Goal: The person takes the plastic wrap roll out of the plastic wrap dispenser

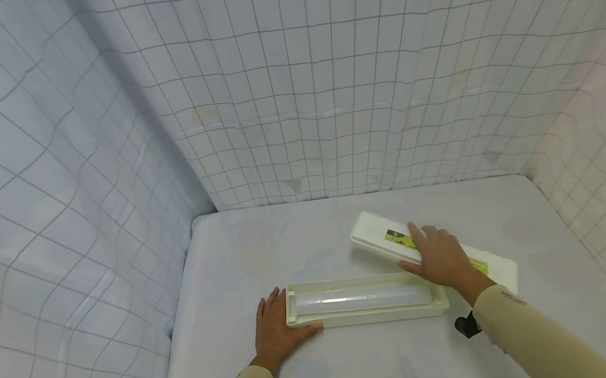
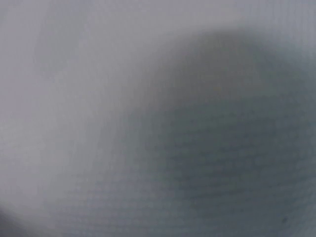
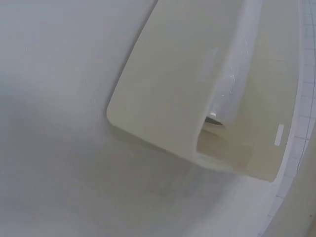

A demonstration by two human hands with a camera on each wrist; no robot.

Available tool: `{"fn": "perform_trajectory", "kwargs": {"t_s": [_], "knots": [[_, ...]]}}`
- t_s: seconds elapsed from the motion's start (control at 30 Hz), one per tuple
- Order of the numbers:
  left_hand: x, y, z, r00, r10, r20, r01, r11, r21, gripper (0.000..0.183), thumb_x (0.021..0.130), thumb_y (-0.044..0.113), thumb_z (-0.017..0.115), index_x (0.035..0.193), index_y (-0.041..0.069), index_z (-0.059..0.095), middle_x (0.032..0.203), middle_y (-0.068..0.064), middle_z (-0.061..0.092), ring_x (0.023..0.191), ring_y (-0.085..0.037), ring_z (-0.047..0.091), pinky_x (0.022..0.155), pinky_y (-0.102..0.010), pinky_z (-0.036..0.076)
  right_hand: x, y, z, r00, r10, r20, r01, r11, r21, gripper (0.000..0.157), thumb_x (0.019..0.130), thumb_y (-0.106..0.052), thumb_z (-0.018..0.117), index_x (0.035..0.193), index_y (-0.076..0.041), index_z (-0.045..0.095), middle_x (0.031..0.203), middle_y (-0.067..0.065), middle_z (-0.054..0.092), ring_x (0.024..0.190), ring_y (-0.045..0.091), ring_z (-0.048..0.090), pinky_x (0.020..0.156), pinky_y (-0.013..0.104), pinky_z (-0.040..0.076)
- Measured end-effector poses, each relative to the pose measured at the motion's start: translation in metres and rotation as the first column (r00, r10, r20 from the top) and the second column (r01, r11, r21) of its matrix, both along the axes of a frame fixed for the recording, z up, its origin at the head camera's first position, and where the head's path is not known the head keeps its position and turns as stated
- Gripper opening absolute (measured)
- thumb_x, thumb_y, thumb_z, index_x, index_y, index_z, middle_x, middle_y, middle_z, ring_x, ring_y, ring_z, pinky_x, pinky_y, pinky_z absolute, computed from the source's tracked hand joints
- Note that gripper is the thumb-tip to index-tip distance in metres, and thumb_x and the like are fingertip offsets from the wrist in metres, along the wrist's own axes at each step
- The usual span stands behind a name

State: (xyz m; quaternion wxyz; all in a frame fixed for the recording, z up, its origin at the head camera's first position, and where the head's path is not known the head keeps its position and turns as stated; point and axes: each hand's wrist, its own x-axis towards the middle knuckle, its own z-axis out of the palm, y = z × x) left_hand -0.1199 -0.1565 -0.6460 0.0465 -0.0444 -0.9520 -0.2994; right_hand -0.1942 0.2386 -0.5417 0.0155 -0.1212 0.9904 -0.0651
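A long cream-coloured box (image 1: pixel 367 317) lies on the table, its top uncovered, with a shiny clear-film roll (image 1: pixel 365 298) inside. At the box's left end, my left hand (image 1: pixel 278 334) rests with fingers fairly straight beside the end and thumb along the near wall. My right hand (image 1: pixel 442 256) grips a long white lid (image 1: pixel 497 268) across its width, thumb on the near side, fingers over the top. This lid slants behind and right of the box, partly hidden by hand and sleeve. In the right wrist view, the box's end (image 3: pixel 163 98) and the roll (image 3: pixel 237 74) show up close.
A white cloth covers the table (image 1: pixel 264 246). White grid-patterned sheets (image 1: pixel 289 87) hang behind and at both sides. Small black pieces (image 1: pixel 466 325) sit by the wrists. The left wrist view is only a grey blur.
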Motion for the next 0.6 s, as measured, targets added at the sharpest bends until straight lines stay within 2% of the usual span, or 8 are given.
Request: {"fn": "perform_trajectory", "kwargs": {"t_s": [0.43, 0.6], "knots": [[0.0, 0.0, 0.002, 1.0, -0.003, 0.002, 0.003, 1.0, 0.005, 0.113, 0.059, 0.075, 0.084, 0.148, 0.015, 0.05, 0.143, -0.003, 0.062, 0.151, -0.029, 0.039, 0.127, -0.054, 0.02, -0.002, 0.023, 0.002, 0.996, -0.074, 0.051, 0.075, 0.997, -0.013, 0.102, 0.091, -0.067, 0.062, 0.162, -0.004, 0.024, 0.144, 0.034, 0.048, 0.122, 0.056, 0.052, 0.099, 0.07, 0.045], [0.0, 0.0, 0.002, 1.0, -0.001, 0.011, 0.001, 1.0, -0.002, 0.113, 0.059, 0.076, 0.084, 0.149, 0.015, 0.049, 0.144, -0.003, 0.061, 0.151, -0.029, 0.038, 0.127, -0.055, 0.02, -0.001, 0.033, 0.002, 0.995, -0.087, 0.04, 0.088, 0.996, -0.018, 0.101, 0.091, -0.067, 0.061, 0.161, -0.003, 0.025, 0.143, 0.035, 0.048, 0.12, 0.058, 0.052, 0.096, 0.071, 0.045]]}}
